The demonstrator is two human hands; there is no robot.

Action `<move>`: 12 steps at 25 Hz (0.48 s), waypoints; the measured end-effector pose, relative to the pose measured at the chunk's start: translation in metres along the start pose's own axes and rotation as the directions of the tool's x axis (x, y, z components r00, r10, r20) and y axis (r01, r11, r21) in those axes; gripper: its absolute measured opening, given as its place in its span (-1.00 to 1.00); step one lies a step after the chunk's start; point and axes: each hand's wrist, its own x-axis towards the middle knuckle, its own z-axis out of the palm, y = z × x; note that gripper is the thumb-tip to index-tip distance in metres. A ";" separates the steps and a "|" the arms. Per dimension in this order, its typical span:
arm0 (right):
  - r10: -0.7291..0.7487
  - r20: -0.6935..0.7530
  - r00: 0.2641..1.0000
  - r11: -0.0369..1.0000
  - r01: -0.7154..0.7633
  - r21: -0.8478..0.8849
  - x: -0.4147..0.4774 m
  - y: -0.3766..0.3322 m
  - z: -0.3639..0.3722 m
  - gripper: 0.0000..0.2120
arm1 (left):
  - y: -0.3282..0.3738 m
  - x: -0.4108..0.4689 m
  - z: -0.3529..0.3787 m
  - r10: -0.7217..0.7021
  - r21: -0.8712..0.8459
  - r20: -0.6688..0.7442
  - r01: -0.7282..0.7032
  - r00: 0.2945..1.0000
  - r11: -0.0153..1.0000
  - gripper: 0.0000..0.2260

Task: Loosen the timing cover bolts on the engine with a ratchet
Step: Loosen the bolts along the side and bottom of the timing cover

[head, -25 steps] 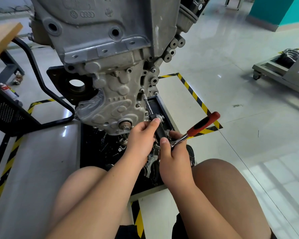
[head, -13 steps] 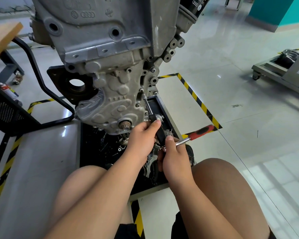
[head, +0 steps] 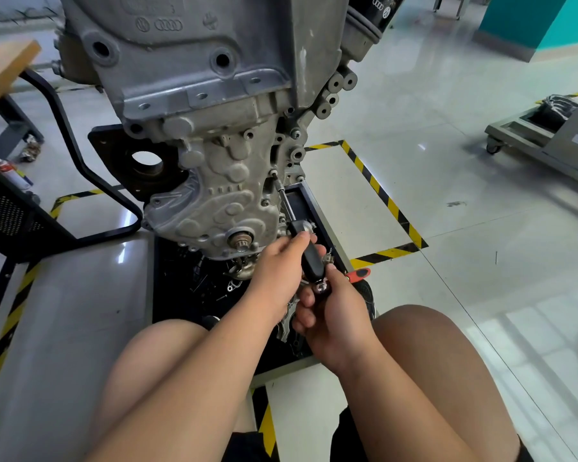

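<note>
Steadying the extension bar [head: 296,226] just below the engine [head: 197,95] fell to the left hand [head: 274,271], fingers curled round its black grip, while the right hand [head: 334,315] gripped the ratchet [head: 359,274] at its head, the red handle poking out sideways. The bar's tip sat on a bolt [head: 273,173] at the right edge of the engine's timing cover [head: 214,201]. A clean pull probably needed the bar held square to that bolt, so the socket would not slip off.

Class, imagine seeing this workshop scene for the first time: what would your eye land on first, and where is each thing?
The big grey cast-metal engine fills the upper centre. Just below it, the left hand holds a black-gripped extension bar running up to the engine's right edge, while the right hand grips a red-handled metal ratchet. Yellow-and-black hazard tape marks the glossy floor to the right.
</note>
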 end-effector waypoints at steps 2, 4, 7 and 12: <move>0.001 0.015 1.000 1.000 -0.001 0.004 0.001 0.002 0.000 -0.67 | -0.002 0.001 -0.003 0.030 0.042 -0.005 -0.030 1.000 0.999 -0.78; -0.047 -0.017 0.999 0.995 0.045 -0.087 0.000 0.005 0.000 -0.65 | -0.002 0.001 -0.004 0.041 0.073 -0.013 -0.040 0.999 0.997 -0.71; -0.313 -0.064 0.948 0.842 0.246 -0.481 -0.003 0.008 -0.003 -0.72 | -0.004 0.003 -0.002 0.058 0.106 -0.093 -0.048 0.994 0.993 -0.47; -0.571 0.125 0.811 0.455 0.440 -0.774 -0.002 0.014 -0.011 -0.81 | -0.003 0.005 -0.003 0.074 0.130 -0.121 -0.058 0.990 0.990 -0.63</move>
